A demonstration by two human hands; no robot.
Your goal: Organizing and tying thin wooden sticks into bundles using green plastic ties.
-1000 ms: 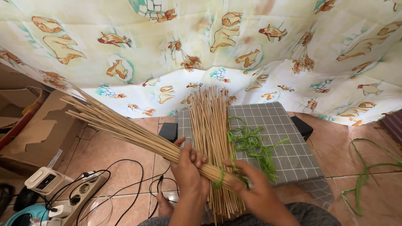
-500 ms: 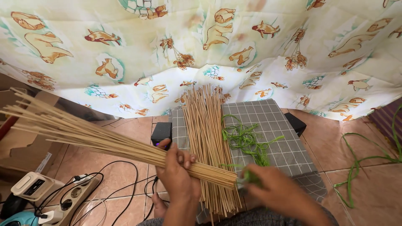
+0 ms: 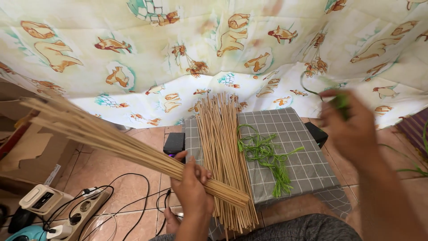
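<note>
at centre-left, the left hand [image 3: 192, 189] has its fingers closed around a bundle of thin sticks [image 3: 102, 136] fanning toward 10 o'clock. at 3 o'clock, the raised right hand [image 3: 352, 129] pinches a green strip [image 3: 342, 102]. loose sticks [image 3: 223, 151] and green strips [image 3: 267, 156] lie on the grey checked cloth [image 3: 307, 165].

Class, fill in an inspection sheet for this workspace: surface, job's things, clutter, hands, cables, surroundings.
Surface: grey checked cloth over a low stand.
Job's things: held stick bundle; loose sticks and green strips on the cloth.
Clutter: cardboard box at the left.
Hands: left hand grips the bundle; right hand raised, blurred, pinching a green strip.
Cables: power strip and black leads on the tiled floor.
Surroundings: animal-print sheet behind.
</note>
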